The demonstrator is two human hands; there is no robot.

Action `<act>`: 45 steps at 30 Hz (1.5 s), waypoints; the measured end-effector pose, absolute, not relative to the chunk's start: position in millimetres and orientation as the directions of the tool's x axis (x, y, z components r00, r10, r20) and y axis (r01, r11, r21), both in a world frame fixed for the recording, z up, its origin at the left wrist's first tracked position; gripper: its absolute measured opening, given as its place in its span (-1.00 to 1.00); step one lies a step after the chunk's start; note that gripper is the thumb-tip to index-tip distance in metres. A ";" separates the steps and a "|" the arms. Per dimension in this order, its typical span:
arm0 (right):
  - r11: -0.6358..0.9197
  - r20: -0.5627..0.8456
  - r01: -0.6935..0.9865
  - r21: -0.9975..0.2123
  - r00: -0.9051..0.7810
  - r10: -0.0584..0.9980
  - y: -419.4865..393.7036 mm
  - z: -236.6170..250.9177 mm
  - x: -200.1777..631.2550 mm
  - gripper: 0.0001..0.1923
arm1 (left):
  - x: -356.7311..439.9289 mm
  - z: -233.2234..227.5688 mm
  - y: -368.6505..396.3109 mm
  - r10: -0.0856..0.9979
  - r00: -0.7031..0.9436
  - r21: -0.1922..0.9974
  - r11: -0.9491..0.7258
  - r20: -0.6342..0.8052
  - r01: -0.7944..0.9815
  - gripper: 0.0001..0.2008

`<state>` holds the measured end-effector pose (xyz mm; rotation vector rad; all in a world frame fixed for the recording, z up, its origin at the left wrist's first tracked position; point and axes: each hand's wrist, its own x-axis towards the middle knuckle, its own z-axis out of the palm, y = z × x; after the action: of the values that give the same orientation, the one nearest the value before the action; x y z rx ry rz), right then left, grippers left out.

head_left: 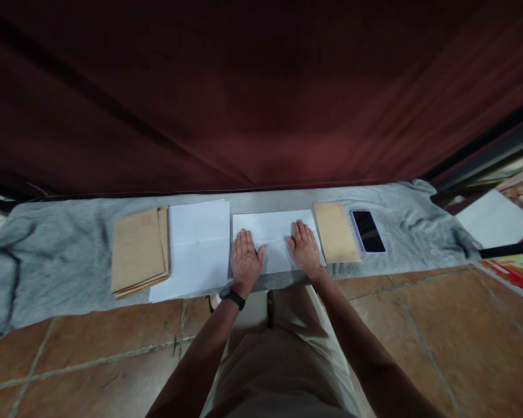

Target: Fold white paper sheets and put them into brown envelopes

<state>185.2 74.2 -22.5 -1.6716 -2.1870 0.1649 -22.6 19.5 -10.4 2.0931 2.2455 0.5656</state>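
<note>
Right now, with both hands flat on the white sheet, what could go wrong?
1. The white sheet lies on a loose grey cloth; pressing with the left hand and right hand might bunch it and skew a crease.
2. The right hand is near the single brown envelope, which a sideways sweep could push into the phone.

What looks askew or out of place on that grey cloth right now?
Little stands out. The brown envelope stack is slightly fanned, with uneven edges. The folded white sheet under both hands lies flat, and the phone sits apart beside a single envelope.
</note>
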 end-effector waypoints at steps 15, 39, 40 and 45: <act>0.360 0.183 0.866 -0.347 -0.314 0.932 90.1 -5.0 138.4 -0.47 | 6.3 16.8 48.5 0.989 0.015 0.309 -0.062 0.150 0.949 -0.42; 0.192 0.180 0.911 -0.365 -0.133 0.975 106.0 -2.0 167.6 -0.43 | -31.4 -4.1 72.9 0.980 -0.060 0.367 -0.015 0.192 0.930 -0.46; 0.225 0.179 0.904 -0.363 -0.169 0.969 95.9 0.8 165.1 -0.42 | -29.0 -1.3 68.9 0.980 -0.041 0.359 -0.033 0.197 0.933 -0.46; 0.413 0.172 0.857 -0.310 -0.376 0.910 32.7 0.6 155.6 -0.49 | -10.9 4.2 24.8 0.968 0.180 0.277 -0.225 0.177 0.934 -0.51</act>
<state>155.6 32.7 0.6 -1.5302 -2.3587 0.2417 -10.9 24.8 4.2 2.3296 1.8860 0.4807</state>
